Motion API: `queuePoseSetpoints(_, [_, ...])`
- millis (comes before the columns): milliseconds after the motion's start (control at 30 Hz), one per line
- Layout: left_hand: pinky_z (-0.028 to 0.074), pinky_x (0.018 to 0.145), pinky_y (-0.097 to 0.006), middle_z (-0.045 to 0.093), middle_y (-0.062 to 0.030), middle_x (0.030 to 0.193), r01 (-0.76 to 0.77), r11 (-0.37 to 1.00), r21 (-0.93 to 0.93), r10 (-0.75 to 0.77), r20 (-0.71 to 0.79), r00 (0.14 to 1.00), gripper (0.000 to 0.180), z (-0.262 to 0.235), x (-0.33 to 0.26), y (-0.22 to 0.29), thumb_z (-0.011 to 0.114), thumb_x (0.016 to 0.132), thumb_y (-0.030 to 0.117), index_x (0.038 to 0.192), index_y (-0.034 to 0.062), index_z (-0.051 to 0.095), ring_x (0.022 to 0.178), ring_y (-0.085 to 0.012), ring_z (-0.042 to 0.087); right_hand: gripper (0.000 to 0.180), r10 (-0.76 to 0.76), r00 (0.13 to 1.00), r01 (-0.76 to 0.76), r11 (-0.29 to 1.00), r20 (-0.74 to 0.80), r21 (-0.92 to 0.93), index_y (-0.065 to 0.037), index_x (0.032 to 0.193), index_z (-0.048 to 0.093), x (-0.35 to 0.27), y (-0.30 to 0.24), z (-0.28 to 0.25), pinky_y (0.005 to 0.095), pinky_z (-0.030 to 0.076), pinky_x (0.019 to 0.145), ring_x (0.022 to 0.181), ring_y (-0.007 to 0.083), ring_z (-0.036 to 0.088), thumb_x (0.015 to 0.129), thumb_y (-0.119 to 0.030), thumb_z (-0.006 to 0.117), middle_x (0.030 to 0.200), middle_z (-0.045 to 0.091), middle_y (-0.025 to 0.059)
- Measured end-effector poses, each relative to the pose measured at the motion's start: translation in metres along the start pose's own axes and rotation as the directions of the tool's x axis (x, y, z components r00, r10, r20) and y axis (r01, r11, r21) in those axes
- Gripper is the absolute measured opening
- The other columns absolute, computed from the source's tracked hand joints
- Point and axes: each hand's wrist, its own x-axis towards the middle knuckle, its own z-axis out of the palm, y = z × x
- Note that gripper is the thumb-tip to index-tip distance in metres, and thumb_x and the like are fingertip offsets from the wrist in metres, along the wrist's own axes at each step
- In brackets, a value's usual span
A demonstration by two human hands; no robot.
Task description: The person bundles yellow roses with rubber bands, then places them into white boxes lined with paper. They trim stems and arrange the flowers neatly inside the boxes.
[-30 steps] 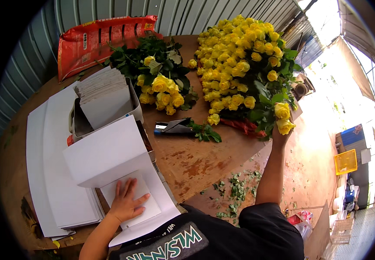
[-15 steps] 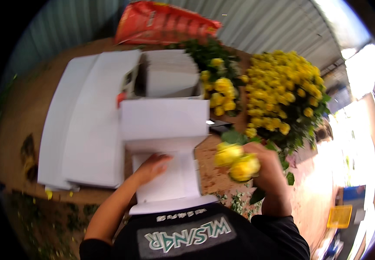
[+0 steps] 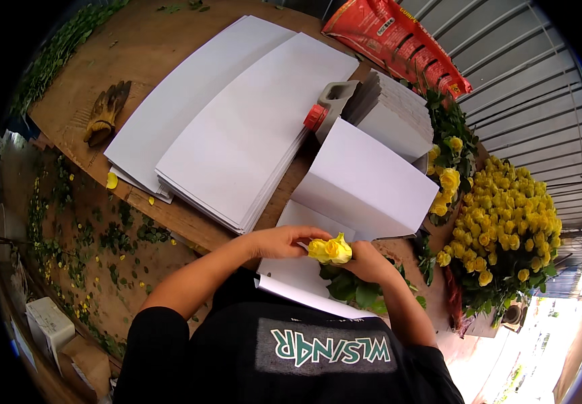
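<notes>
Having been out beside the heap of yellow roses (image 3: 506, 222) a second ago, our right hand (image 3: 370, 262) is now gripping a few cut roses (image 3: 331, 250) by the stems, and we are holding them over the folded white sheet (image 3: 374, 178), close to our shirt. Our left hand, (image 3: 287, 242) earlier lying flat on the card, is now reaching to the blooms with curved fingers; whether it is gripping them, we cannot tell. The flowers are thus sitting between both hands, their leaves hanging over the sheet's near part. Beyond, the sheet's raised panel is standing between our hands and a red-capped container (image 3: 337, 97) holding grey-white cards (image 3: 398, 116). A stack of large white sheets (image 3: 257, 135) is taking up the table to our left, a worn glove (image 3: 107, 113) is lying past it, and a red bag (image 3: 395, 44) is leaning at the far edge.
</notes>
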Motion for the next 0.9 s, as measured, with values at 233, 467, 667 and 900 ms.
queuePoseSetpoints(233, [0.041,0.088,-0.027,0.052,-0.0081,0.110,-0.084,0.994,0.071,0.094,-0.156,0.983,0.052,0.012,0.008,-0.007,0.064,0.076,0.010,0.122,0.0027,0.040,0.101,-0.0135,0.050,0.033,-0.102,0.994,0.093,0.981,0.040,0.172,0.001,0.097,0.056,-0.001,0.003,-0.012,0.0337,0.043,0.071,0.080,0.0295,0.058,0.075,-0.024,0.063,0.087,0.059,0.0195])
queuePoseSetpoints(467, [0.050,0.068,-0.023,0.057,-0.0117,0.093,0.215,0.975,-0.062,-0.222,-0.362,0.905,0.036,0.021,-0.010,-0.013,0.054,0.085,0.022,0.109,-0.0037,0.045,0.080,-0.0138,0.059,0.014,-0.270,0.942,0.289,0.954,-0.200,0.072,-0.002,0.083,0.058,-0.020,0.008,-0.033,0.0331,0.043,0.068,0.075,0.0271,0.053,0.079,-0.016,0.056,0.077,0.055,0.0131])
queuePoseSetpoints(667, [0.051,0.057,-0.022,0.058,-0.0125,0.085,0.453,0.863,-0.222,-0.502,-0.282,0.818,0.039,0.023,-0.013,-0.016,0.046,0.089,0.031,0.097,-0.0068,0.047,0.067,-0.0145,0.061,0.014,-0.246,0.807,0.087,0.949,-0.537,-0.304,-0.007,0.077,0.056,0.001,-0.014,0.018,0.0372,0.046,0.054,0.062,0.0279,0.056,0.073,-0.019,0.061,0.073,0.056,0.0078])
queuePoseSetpoints(900, [0.048,0.057,-0.020,0.058,-0.0092,0.088,0.389,0.907,-0.159,-0.418,-0.256,0.871,0.037,0.020,-0.014,-0.014,0.047,0.089,0.029,0.107,-0.0036,0.049,0.069,-0.0108,0.055,0.017,-0.195,0.885,0.058,0.947,-0.424,-0.315,-0.004,0.080,0.051,-0.013,-0.010,0.000,0.0379,0.046,0.056,0.065,0.0285,0.057,0.074,-0.017,0.060,0.072,0.057,0.0105])
